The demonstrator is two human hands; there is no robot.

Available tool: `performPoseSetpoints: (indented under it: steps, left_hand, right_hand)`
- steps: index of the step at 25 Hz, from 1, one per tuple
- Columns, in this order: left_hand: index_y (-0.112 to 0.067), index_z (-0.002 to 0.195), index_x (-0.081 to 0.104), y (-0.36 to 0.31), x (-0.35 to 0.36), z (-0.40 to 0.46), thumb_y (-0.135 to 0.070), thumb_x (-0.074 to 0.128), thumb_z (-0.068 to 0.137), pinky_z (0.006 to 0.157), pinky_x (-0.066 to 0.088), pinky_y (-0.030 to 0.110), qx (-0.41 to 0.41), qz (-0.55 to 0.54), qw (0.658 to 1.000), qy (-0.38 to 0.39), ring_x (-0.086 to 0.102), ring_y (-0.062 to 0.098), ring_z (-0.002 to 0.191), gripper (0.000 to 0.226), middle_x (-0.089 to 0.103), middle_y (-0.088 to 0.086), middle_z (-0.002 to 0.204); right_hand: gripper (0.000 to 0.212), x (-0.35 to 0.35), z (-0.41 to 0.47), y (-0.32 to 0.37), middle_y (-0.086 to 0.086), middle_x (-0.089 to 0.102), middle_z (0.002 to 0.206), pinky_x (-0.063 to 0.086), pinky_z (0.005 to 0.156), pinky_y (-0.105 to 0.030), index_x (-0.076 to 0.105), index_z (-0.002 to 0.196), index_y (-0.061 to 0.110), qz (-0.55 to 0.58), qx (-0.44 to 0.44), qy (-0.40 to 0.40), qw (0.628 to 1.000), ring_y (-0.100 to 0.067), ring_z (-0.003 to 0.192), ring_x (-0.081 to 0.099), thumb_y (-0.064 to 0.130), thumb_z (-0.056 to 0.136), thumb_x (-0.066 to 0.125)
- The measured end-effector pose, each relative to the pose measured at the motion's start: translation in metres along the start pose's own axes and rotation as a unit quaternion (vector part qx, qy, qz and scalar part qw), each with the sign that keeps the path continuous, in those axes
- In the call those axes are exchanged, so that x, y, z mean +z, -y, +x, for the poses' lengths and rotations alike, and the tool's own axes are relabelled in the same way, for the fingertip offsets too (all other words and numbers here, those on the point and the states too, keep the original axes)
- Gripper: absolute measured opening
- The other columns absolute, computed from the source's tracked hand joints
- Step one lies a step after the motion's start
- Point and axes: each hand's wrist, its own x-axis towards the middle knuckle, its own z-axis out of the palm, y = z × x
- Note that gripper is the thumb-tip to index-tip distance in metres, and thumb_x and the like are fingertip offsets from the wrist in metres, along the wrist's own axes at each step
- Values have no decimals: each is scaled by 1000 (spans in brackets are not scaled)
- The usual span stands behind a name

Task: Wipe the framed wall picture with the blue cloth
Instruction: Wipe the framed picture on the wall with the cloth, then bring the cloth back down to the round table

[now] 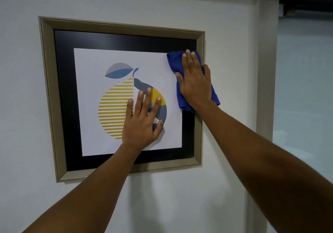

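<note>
The framed picture (48, 92) hangs on a white wall, with a beige frame, a black mat and a print of a yellow-striped fruit with a blue leaf. My left hand (142, 123) lies flat on the glass over the fruit, fingers spread, holding nothing. My right hand (195, 81) presses the folded blue cloth (173, 61) flat against the glass at the picture's upper right, near the frame's right side. The cloth sticks out above, left of and below my palm.
The white wall (126, 0) surrounds the frame on all sides. A wall corner (266, 70) runs vertically just right of the frame, with a dim open space and pale floor beyond it.
</note>
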Motion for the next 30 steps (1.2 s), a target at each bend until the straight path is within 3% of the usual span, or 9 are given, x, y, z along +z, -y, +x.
performPoseSetpoints:
  steps: [6, 12, 15, 17, 20, 23, 25, 28, 30]
  left_hand:
    - [-20, 161, 12, -23, -4, -13, -57, 30, 99, 123, -1, 58, -10, -35, 998, 42, 4, 35, 156, 74, 8, 17, 169]
    - [-20, 161, 11, -190, 11, -119, -63, 30, 98, 123, -4, 54, 58, -196, 965, 162, 3, 31, 156, 78, 8, 16, 169]
    - [-21, 161, 5, -289, 9, -191, -65, 27, 99, 124, -5, 53, 105, -255, 929, 249, 4, 32, 156, 79, 6, 14, 169]
    - [-22, 161, 6, -349, 5, -248, -64, 19, 99, 124, -1, 54, 128, -292, 895, 312, 6, 32, 156, 76, 5, 14, 169]
    - [-23, 161, 12, -444, -6, -357, -64, 24, 100, 124, 9, 55, 149, -369, 828, 395, 5, 31, 156, 74, 8, 13, 169]
    - [-24, 161, 12, -538, -16, -491, -62, 33, 100, 123, 16, 56, 160, -418, 756, 478, 6, 28, 156, 75, 6, 10, 170]
    - [-23, 161, 14, -590, -18, -579, -59, 32, 100, 121, 25, 58, 169, -438, 719, 512, 9, 28, 156, 73, 9, 11, 170]
    - [-20, 160, 19, -650, -13, -674, -53, 36, 99, 119, 27, 59, 183, -438, 680, 559, 12, 31, 155, 71, 12, 14, 169]
    - [-19, 160, 18, -675, -8, -708, -51, 35, 99, 122, 22, 58, 191, -435, 672, 568, 13, 32, 155, 71, 14, 15, 168]
  right_hand:
    - [50, -1, -95, -7, -14, 43, 153, 36, 108, -44, 43, 146, 2, 58, 19, -21, 998, -30, 144, 37, 29, 103, 43]
    - [44, -21, -265, -62, -16, 57, 140, 40, 108, -46, 49, 139, 1, 194, 198, 58, 959, -34, 130, 53, 22, 102, 40]
    - [48, -50, -393, -106, -13, 52, 146, 18, 118, -22, 45, 144, 6, 165, 288, 148, 932, -28, 136, 46, 27, 103, 35]
    - [50, -73, -484, -129, -11, 49, 149, 6, 113, -11, 42, 147, 8, 138, 356, 201, 902, -26, 139, 40, 32, 104, 32]
    - [59, -105, -632, -154, -13, 51, 147, 8, 114, -17, 42, 146, 9, 96, 440, 279, 848, -23, 137, 40, 46, 103, 24]
    - [57, -119, -792, -168, -11, 51, 147, 5, 112, -11, 43, 146, 10, 30, 495, 361, 790, -19, 135, 40, 45, 103, 25]
    - [54, -120, -894, -175, -8, 46, 151, 13, 111, -19, 41, 147, 11, -1, 514, 443, 735, -23, 139, 42, 41, 104, 30]
    - [52, -111, -1006, -187, -9, 32, 159, 21, 113, -33, 35, 150, 8, -49, 512, 532, 672, -25, 149, 28, 35, 106, 33]
    - [61, -100, -1046, -191, -7, 23, 163, 19, 114, -37, 28, 154, 9, -98, 478, 566, 664, -21, 152, 16, 44, 105, 21]
